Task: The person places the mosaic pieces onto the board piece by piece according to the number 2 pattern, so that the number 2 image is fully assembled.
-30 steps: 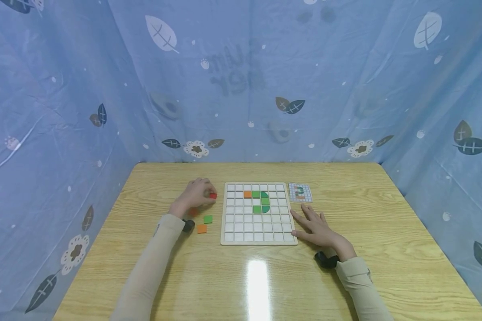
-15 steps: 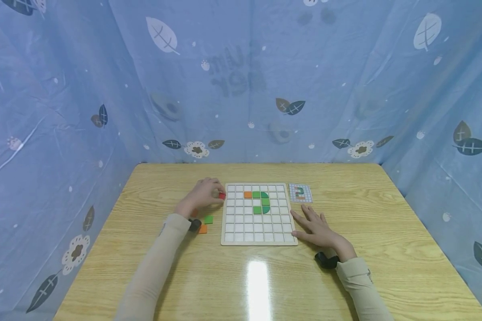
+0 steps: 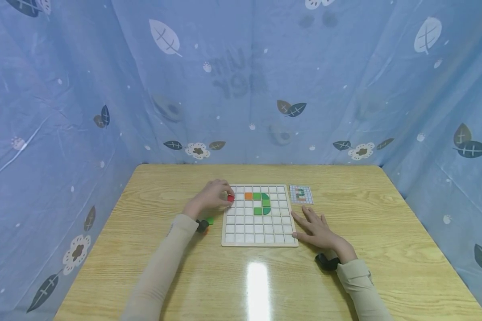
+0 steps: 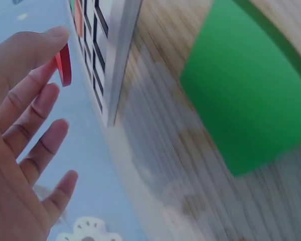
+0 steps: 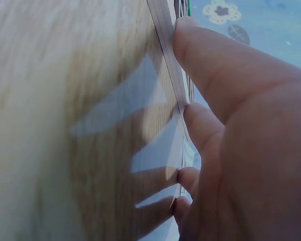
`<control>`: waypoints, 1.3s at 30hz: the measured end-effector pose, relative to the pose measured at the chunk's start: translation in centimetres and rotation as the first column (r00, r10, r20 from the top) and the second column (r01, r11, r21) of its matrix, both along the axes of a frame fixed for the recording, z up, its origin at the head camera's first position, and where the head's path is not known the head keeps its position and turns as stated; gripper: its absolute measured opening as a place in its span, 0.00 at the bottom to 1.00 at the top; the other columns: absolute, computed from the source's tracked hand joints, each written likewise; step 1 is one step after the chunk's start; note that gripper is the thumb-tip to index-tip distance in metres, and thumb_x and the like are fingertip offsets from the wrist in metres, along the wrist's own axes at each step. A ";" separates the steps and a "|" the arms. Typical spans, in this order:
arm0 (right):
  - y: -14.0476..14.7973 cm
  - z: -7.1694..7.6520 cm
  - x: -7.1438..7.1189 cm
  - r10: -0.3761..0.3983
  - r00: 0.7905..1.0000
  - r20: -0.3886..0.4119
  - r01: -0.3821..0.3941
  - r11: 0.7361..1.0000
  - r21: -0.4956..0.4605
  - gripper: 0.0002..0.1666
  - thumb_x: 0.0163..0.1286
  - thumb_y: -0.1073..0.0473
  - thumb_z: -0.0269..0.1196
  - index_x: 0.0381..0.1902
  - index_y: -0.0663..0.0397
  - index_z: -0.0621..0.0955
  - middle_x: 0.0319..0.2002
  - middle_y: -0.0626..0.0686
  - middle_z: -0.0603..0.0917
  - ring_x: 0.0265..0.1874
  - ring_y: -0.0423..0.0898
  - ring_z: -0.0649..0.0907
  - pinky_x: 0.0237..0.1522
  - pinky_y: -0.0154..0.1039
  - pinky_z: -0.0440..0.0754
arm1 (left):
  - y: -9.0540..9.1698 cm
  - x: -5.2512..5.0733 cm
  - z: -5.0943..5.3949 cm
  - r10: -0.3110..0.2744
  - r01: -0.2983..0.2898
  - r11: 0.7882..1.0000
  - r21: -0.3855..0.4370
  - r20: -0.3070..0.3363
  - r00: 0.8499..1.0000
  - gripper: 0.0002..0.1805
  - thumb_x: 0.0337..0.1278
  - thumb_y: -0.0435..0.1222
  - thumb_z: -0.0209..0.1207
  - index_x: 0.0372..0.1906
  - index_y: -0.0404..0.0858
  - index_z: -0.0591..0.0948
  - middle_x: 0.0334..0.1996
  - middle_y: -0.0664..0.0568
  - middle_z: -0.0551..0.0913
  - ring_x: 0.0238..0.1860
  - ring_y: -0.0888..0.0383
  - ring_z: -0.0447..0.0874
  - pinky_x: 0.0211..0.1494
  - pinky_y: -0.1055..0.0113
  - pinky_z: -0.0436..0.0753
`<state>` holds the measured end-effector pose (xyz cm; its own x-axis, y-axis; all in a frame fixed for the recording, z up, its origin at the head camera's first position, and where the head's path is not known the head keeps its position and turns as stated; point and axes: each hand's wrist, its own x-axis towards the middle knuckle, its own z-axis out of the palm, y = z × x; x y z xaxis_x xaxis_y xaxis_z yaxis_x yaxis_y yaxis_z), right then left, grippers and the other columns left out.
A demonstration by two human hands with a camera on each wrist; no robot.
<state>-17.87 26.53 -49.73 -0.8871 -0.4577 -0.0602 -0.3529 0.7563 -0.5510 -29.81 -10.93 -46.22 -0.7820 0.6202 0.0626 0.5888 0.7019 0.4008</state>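
Observation:
My left hand point(image 3: 213, 195) pinches a red tile point(image 3: 230, 198) between thumb and forefinger, over the left edge of a white gridded board point(image 3: 245, 228). In the left wrist view the red tile point(image 4: 64, 65) is seen edge-on and the other fingers are spread loosely. The right hand point(image 3: 319, 229) has its fingers spread, with thumb and forefinger touching the board's right edge. On the board lie an orange square tile point(image 3: 248, 195), several green square tiles point(image 3: 266, 203) and dark green rounded pieces point(image 3: 265, 196).
A small pattern card point(image 3: 301, 195) lies beyond the right hand. Left of the board, a loose green tile point(image 3: 210, 220) and an orange tile point(image 3: 206, 231) sit partly hidden by the left wrist. A patterned blue curtain point(image 3: 249, 89) surrounds the wooden table point(image 3: 209, 276).
The left hand has moved right with the red tile, from the table beside the board to above its left edge. The right hand stays where it was.

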 end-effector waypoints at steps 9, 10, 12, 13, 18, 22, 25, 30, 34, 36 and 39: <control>-0.1 0.2 0.1 -0.002 1.000 0.004 0.002 1.000 -0.001 0.41 0.67 0.43 0.55 0.71 0.50 0.56 0.71 0.67 0.45 0.69 0.67 0.43 0.60 0.71 0.32 | 1.6 0.3 -0.2 -0.015 0.015 1.000 -0.024 0.019 1.000 0.11 0.46 0.43 0.67 0.38 0.51 0.84 0.40 0.62 0.76 0.46 0.60 0.69 0.60 0.55 0.63; -0.1 0.2 0.1 -0.002 1.000 0.005 0.002 1.000 -0.003 0.41 0.67 0.43 0.55 0.71 0.50 0.56 0.71 0.67 0.45 0.69 0.67 0.43 0.60 0.71 0.32 | 1.7 0.4 -0.2 -0.017 0.018 1.000 -0.023 0.022 1.000 0.11 0.46 0.43 0.67 0.38 0.50 0.84 0.39 0.62 0.76 0.46 0.60 0.69 0.60 0.55 0.64; -0.1 0.2 0.1 0.000 1.000 0.001 0.000 1.000 -0.003 0.40 0.67 0.43 0.56 0.71 0.50 0.57 0.71 0.67 0.45 0.69 0.68 0.43 0.60 0.71 0.32 | 1.9 0.5 -0.1 -0.027 0.027 0.999 -0.018 0.019 0.999 0.11 0.45 0.42 0.67 0.38 0.49 0.84 0.40 0.61 0.77 0.46 0.59 0.69 0.60 0.54 0.64; -0.1 0.2 0.1 0.000 1.000 -0.003 0.000 1.000 -0.003 0.40 0.66 0.44 0.56 0.71 0.50 0.57 0.71 0.67 0.45 0.69 0.68 0.43 0.60 0.71 0.32 | 2.0 0.6 -0.1 -0.035 0.035 0.999 -0.018 0.014 0.999 0.11 0.45 0.41 0.67 0.38 0.49 0.84 0.40 0.61 0.77 0.46 0.58 0.69 0.59 0.54 0.64; 0.0 0.1 0.0 -0.001 1.000 -0.013 0.001 1.000 -0.004 0.40 0.67 0.44 0.56 0.71 0.50 0.57 0.71 0.67 0.46 0.69 0.68 0.44 0.60 0.71 0.32 | 2.6 0.7 -0.2 -0.082 0.082 0.996 -0.034 -0.017 0.996 0.11 0.47 0.41 0.66 0.39 0.49 0.84 0.39 0.59 0.77 0.43 0.58 0.69 0.54 0.56 0.66; -0.1 0.1 0.0 -0.003 1.000 -0.012 0.003 1.000 -0.005 0.40 0.66 0.44 0.56 0.71 0.50 0.57 0.71 0.67 0.46 0.69 0.69 0.44 0.60 0.71 0.32 | 3.1 0.8 -0.3 -0.110 0.108 0.993 -0.052 -0.037 0.993 0.11 0.47 0.42 0.67 0.39 0.49 0.84 0.39 0.60 0.77 0.42 0.58 0.69 0.53 0.57 0.67; -0.1 0.1 0.1 -0.004 1.000 -0.010 0.004 1.000 -0.006 0.40 0.66 0.44 0.56 0.71 0.50 0.57 0.71 0.68 0.45 0.68 0.69 0.43 0.60 0.71 0.32 | 3.5 1.0 -0.3 -0.115 0.112 0.991 -0.073 -0.044 0.992 0.12 0.46 0.43 0.67 0.40 0.50 0.84 0.39 0.61 0.77 0.43 0.60 0.69 0.54 0.58 0.67; -0.1 0.0 0.2 -0.007 1.000 -0.005 0.007 1.000 -0.008 0.40 0.66 0.44 0.56 0.71 0.50 0.57 0.71 0.68 0.45 0.68 0.70 0.43 0.60 0.71 0.32 | 4.1 1.2 -0.4 -0.119 0.116 0.990 -0.086 -0.029 0.992 0.13 0.45 0.44 0.67 0.40 0.51 0.84 0.39 0.61 0.76 0.43 0.60 0.68 0.58 0.54 0.64; -0.1 0.1 0.2 -0.006 1.000 -0.007 0.006 1.000 -0.011 0.40 0.66 0.45 0.56 0.71 0.51 0.58 0.71 0.68 0.46 0.68 0.70 0.43 0.60 0.71 0.32 | 4.5 1.2 -0.8 -0.133 0.129 0.986 -0.107 -0.036 0.990 0.13 0.46 0.45 0.67 0.41 0.53 0.83 0.39 0.61 0.75 0.43 0.60 0.68 0.59 0.54 0.63; -0.1 0.1 0.2 -0.005 1.000 -0.009 0.005 1.000 -0.011 0.40 0.66 0.45 0.56 0.71 0.51 0.58 0.71 0.68 0.46 0.68 0.69 0.43 0.60 0.71 0.32 | 4.7 1.1 -1.0 -0.137 0.131 0.983 -0.126 -0.041 0.990 0.13 0.46 0.46 0.67 0.41 0.55 0.83 0.39 0.62 0.75 0.44 0.60 0.68 0.59 0.54 0.64; -0.1 0.1 0.1 -0.002 1.000 -0.011 0.002 1.000 -0.006 0.40 0.66 0.45 0.56 0.71 0.51 0.58 0.71 0.67 0.45 0.68 0.69 0.43 0.60 0.71 0.33 | 4.9 1.1 -1.2 -0.148 0.139 0.978 -0.156 -0.049 0.988 0.13 0.46 0.47 0.66 0.41 0.56 0.83 0.39 0.62 0.75 0.44 0.60 0.68 0.58 0.54 0.65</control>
